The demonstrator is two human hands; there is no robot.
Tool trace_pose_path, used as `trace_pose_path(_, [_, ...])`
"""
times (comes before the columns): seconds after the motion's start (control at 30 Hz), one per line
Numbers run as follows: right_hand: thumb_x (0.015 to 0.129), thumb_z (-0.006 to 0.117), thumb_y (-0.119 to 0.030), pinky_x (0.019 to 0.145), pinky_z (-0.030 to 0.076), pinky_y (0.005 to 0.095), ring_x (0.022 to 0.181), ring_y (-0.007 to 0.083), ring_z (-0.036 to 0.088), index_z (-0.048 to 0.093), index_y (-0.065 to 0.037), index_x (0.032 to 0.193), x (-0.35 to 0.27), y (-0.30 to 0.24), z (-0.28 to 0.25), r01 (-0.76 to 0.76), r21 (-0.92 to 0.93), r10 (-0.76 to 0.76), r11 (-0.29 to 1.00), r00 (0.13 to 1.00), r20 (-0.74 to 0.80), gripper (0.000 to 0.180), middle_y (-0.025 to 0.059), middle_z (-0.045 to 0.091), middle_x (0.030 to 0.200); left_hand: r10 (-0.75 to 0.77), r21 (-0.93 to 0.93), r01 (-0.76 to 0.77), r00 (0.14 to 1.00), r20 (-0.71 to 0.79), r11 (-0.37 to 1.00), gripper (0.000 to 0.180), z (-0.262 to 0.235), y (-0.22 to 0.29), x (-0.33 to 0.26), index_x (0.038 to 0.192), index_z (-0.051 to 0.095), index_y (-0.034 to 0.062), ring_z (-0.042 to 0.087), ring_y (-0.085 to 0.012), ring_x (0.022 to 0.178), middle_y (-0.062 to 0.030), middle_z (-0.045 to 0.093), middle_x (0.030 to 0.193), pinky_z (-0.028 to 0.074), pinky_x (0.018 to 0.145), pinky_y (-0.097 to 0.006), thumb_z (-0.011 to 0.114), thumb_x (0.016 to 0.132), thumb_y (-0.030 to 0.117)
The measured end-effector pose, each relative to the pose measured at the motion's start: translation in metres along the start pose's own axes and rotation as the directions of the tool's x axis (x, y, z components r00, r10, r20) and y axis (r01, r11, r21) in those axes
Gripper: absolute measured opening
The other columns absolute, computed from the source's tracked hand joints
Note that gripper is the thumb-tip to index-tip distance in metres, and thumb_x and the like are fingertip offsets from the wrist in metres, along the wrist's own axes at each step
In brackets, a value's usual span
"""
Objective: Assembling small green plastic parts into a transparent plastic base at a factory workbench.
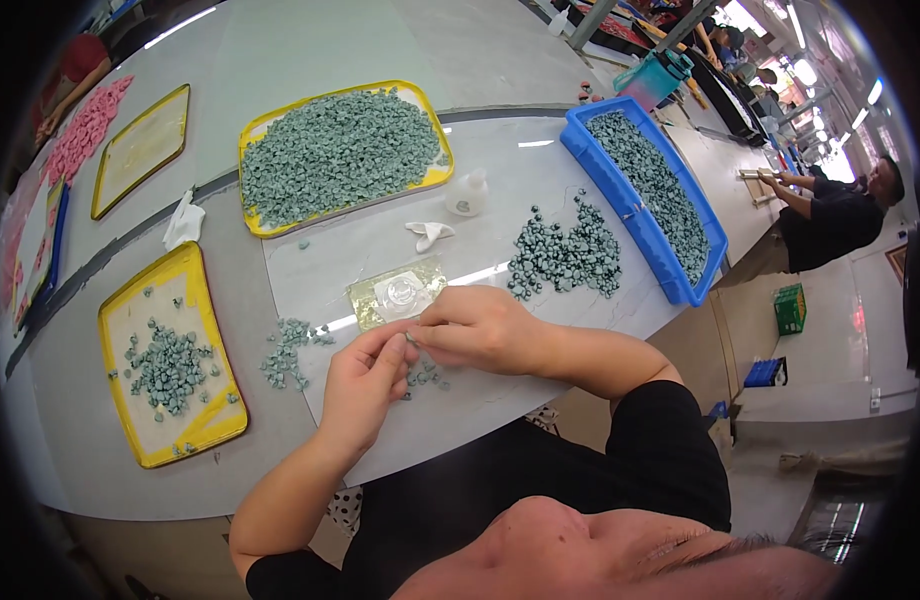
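Two-handed pinch above the table, toward its near edge: left hand, small green piece, right hand, digits meeting around the piece. Likely light, stiff, slippery; grip by opposite sides.

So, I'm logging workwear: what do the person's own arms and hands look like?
Short black sleeves end near the elbows, leaving the forearms bare. The left hand and right hand are ungloved; no ring, watch or bracelet shows.
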State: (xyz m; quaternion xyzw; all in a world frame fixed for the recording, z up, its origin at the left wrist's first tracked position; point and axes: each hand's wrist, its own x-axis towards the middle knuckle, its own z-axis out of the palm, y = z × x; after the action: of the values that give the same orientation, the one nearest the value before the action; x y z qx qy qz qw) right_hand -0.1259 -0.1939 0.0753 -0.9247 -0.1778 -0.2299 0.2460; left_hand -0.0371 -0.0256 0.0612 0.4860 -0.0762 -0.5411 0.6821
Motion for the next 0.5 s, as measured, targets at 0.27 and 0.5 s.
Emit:
trace_pose_path(0.27, [0.066,0.069,-0.002,0.055,0.046,0.0298,0.067,0.0202,0.057,0.063,-0.003,0.085,0.002,0.015,-0.005,-0.097,-0.04,0.093,0.994,0.991,-0.091,0.019,0.0059,0.059,0.078,0.104,0.065,-0.098,0.99,-0.095,0.993,0.014,-0.01,0.004,0.002,0.099,0.05,0.0028,0.035,-0.0028,0.05,-0.0049,0.057,0.083,0.029,0.043,-0.017,0.054,0.088,0.011])
trace_pose_path(0.5, [0.061,0.069,0.004,0.055,0.046,0.0284,0.065,0.0192,0.056,0.064,-0.002,0.086,0.003,0.029,0.011,-0.13,-0.098,0.118,0.987,0.986,-0.122,0.026,0.0054,0.059,0.078,0.041,-0.039,-0.044,0.995,-0.09,0.998,0.02,-0.027,0.004,0.007,0.082,0.045,0.0086,0.029,-0.0041,0.049,0.003,0.039,0.063,0.024,0.041,-0.019,0.052,0.091,0.025])
